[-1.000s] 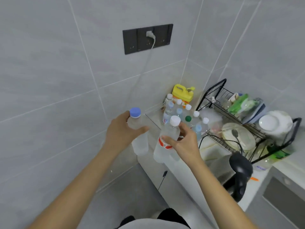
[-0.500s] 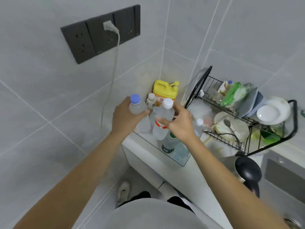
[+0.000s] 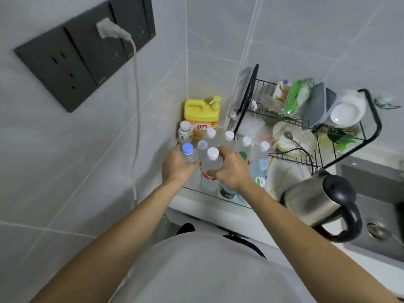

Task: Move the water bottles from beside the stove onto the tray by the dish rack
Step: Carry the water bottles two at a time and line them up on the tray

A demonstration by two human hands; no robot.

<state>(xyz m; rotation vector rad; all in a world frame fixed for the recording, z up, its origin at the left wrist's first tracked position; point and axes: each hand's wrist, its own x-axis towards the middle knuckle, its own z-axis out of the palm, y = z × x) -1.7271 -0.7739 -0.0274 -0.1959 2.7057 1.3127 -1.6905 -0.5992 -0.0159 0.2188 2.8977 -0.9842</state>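
Left hand: the left hand [image 3: 178,166] wraps around a clear bottle with a blue cap [image 3: 188,153], fingers curled across its shoulder, at about 11 o'clock from the person's body.
Right hand: the right hand [image 3: 232,168] grips a clear bottle with a white cap [image 3: 211,166] and a red-and-white label, just beside the left hand's bottle at 12 o'clock.
Held bottles: both stand upright and nearly touch each other over the near left corner of the tray; whether their bases rest on it cannot be told, as the hands hide them.
Tray: a clear glass tray [image 3: 196,191] sits on the white counter [image 3: 220,209] in the corner, its near edge showing below the hands.
Other bottles: several more capped bottles [image 3: 244,146] stand crowded on the tray behind and at 2 o'clock of the hands, most with white caps, two with pale blue.
Corner: a yellow detergent jug [image 3: 201,115] stands against the tiles at 12 o'clock, a small white drink bottle [image 3: 184,133] just beside it.
Dish rack: a black wire dish rack [image 3: 371,136] with plates and bowls stands at 2 o'clock, next to the tray.
Kettle: a steel kettle [image 3: 314,200] with a black handle sits at 3 o'clock, near the sink [image 3: 376,232].
Wall: a dark socket panel [image 3: 72,62] at 10 o'clock holds a white plug [image 3: 109,29], its cord hanging down.
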